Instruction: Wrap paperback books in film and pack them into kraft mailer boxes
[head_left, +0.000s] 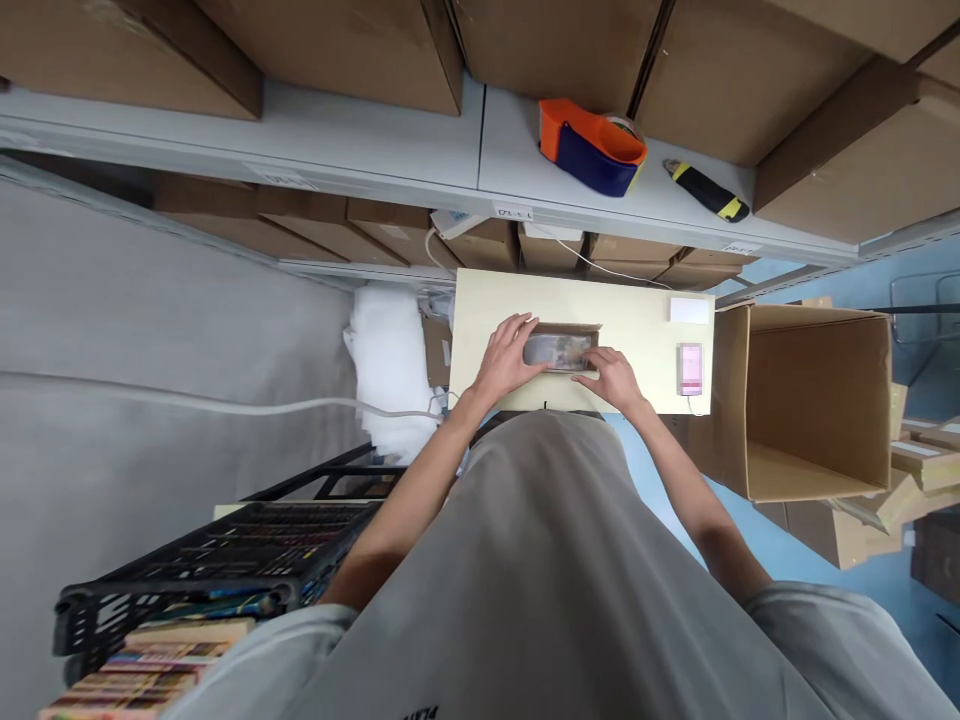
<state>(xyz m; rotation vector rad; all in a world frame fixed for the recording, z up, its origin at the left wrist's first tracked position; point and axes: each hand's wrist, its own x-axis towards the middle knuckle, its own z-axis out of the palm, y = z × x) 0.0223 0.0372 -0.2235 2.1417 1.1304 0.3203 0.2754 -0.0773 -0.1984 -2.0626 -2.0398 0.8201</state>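
Note:
A small, shallow cardboard box (pixel 592 328) lies on a pale yellow tabletop, its top uncovered. Inside it is a greyish item in clear plastic (pixel 556 350); its kind cannot be made out. My left hand (pixel 508 358) holds the box at its left end, fingers along the far side and thumb along the near side. At the right end, my right hand (pixel 611 377) has its fingertips over the edge against the wrapped item, with the thumb by the near wall. The right fingertips are partly hidden.
A phone (pixel 690 369) and a white block (pixel 688 310) sit on the table's (pixel 637 330) right side. A big carton (pixel 817 400) stands right, a black crate (pixel 225 540) left. A shelf above bears a tape dispenser (pixel 592 150) and a utility knife (pixel 709 190).

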